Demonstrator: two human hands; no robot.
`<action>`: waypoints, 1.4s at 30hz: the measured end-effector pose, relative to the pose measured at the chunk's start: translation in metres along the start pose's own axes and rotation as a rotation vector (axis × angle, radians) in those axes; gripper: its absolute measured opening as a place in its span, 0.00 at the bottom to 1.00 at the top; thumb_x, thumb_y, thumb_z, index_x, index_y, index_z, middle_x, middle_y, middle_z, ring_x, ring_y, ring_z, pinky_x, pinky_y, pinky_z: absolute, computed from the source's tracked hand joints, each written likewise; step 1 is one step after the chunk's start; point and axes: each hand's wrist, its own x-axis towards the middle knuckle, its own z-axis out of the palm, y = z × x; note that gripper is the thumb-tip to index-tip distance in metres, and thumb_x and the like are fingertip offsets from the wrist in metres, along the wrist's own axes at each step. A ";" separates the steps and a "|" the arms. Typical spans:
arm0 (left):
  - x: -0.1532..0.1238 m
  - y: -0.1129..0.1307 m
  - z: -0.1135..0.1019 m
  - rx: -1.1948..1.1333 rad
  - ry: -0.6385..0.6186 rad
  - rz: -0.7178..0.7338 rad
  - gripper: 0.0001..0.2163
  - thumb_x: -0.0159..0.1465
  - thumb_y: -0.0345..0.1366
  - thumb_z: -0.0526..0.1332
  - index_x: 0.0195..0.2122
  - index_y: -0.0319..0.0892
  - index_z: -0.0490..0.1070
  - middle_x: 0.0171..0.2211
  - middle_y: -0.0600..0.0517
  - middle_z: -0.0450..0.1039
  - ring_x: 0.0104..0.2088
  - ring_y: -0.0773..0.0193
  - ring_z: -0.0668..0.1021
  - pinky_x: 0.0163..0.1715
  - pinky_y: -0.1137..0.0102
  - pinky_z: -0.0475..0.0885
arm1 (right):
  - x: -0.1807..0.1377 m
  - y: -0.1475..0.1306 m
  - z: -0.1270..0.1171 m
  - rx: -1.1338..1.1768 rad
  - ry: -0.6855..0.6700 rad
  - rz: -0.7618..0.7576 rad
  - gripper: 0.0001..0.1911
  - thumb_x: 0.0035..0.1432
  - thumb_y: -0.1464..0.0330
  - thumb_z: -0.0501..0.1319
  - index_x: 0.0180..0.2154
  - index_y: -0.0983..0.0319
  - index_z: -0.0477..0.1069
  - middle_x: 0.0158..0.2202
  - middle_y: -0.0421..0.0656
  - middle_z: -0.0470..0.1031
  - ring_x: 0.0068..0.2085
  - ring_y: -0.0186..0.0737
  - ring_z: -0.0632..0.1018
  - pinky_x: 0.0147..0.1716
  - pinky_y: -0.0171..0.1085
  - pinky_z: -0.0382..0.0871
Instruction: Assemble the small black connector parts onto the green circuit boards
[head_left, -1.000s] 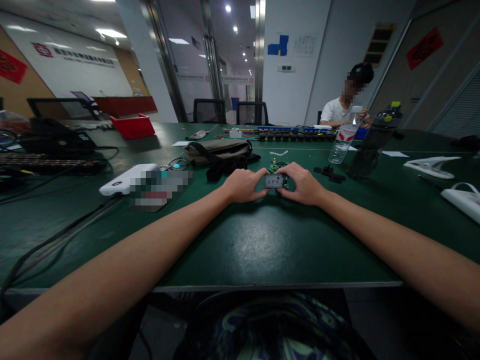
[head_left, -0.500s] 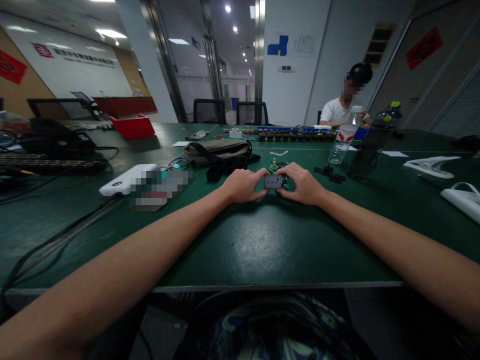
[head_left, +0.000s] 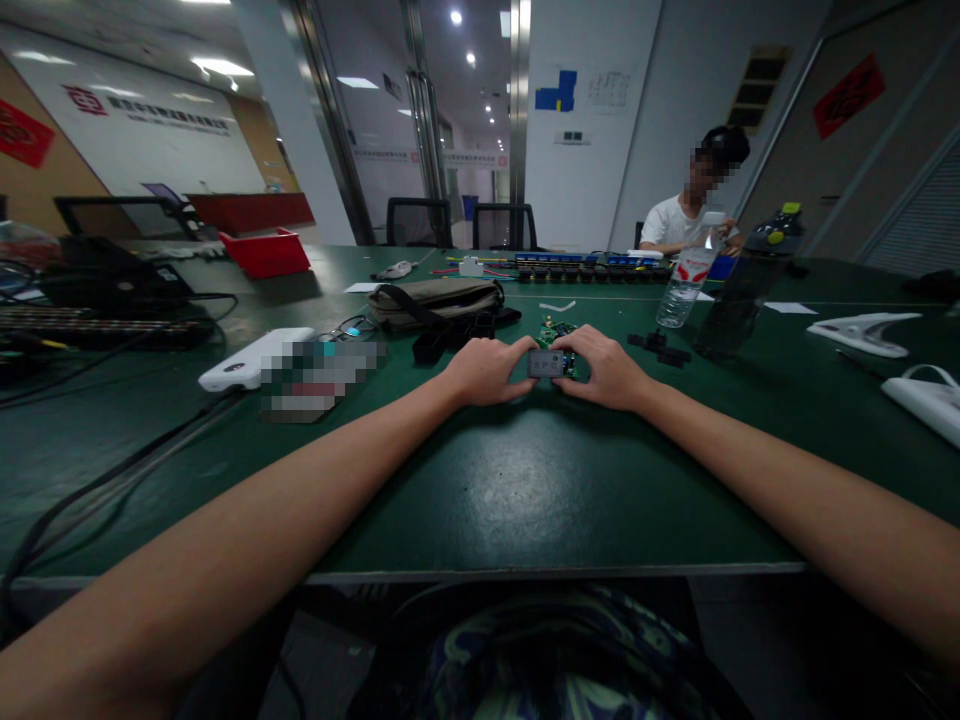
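Note:
A small dark grey plastic housing (head_left: 545, 364), with several marks or holes on its near face, is held just above the table between my two hands. My left hand (head_left: 487, 370) pinches its left end with thumb and fingers. At the other end, my right hand (head_left: 606, 368) grips it with thumb below and fingers above. A bit of green circuit board shows at the housing's right side, partly hidden by the fingers. Directly behind lie green circuit boards (head_left: 553, 331). Black plastic pieces (head_left: 660, 349) lie right of my right hand, and a black open tray (head_left: 450, 340) is behind my left hand.
On the green table (head_left: 510, 500), a white power bank (head_left: 259, 358) and a grey-brown pouch (head_left: 439, 303) stand left. A water bottle (head_left: 681, 285) and a dark bottle (head_left: 746, 290) stand right. A person (head_left: 679, 225) sits across, near a row of blue-black connectors (head_left: 555, 267).
My hands keep their hold on the housing with hardly any movement. Across the table, the person's head has shifted slightly to the right.

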 end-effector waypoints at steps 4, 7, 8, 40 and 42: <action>0.000 0.000 -0.001 0.000 -0.011 0.001 0.22 0.65 0.50 0.54 0.56 0.43 0.66 0.33 0.48 0.80 0.34 0.53 0.82 0.33 0.67 0.70 | 0.000 0.001 0.001 -0.011 0.018 -0.019 0.15 0.54 0.67 0.63 0.45 0.60 0.71 0.41 0.48 0.77 0.43 0.49 0.74 0.45 0.47 0.69; 0.001 0.000 -0.001 0.005 -0.019 0.003 0.23 0.65 0.50 0.53 0.56 0.43 0.66 0.33 0.48 0.79 0.34 0.53 0.82 0.32 0.67 0.70 | -0.001 0.001 0.001 -0.023 0.025 -0.027 0.14 0.55 0.67 0.62 0.44 0.61 0.70 0.40 0.47 0.77 0.42 0.48 0.74 0.44 0.46 0.70; 0.001 0.000 -0.001 0.008 -0.019 0.001 0.23 0.65 0.50 0.53 0.56 0.43 0.66 0.33 0.48 0.79 0.34 0.53 0.82 0.32 0.67 0.70 | 0.000 0.001 0.001 -0.024 0.022 -0.024 0.14 0.55 0.67 0.62 0.44 0.61 0.70 0.40 0.47 0.77 0.42 0.48 0.74 0.44 0.46 0.70; 0.000 0.000 -0.001 -0.024 0.000 -0.002 0.22 0.65 0.50 0.54 0.55 0.43 0.67 0.33 0.47 0.80 0.34 0.53 0.82 0.33 0.66 0.70 | 0.000 0.000 0.000 -0.004 0.003 0.001 0.15 0.54 0.67 0.63 0.45 0.59 0.71 0.41 0.47 0.77 0.44 0.49 0.74 0.45 0.48 0.69; 0.000 0.000 -0.001 -0.019 -0.002 0.001 0.22 0.65 0.50 0.54 0.55 0.43 0.67 0.33 0.47 0.80 0.33 0.53 0.82 0.33 0.67 0.70 | 0.000 0.000 0.000 -0.007 0.005 0.002 0.15 0.54 0.67 0.63 0.45 0.59 0.71 0.42 0.47 0.77 0.44 0.49 0.74 0.45 0.48 0.70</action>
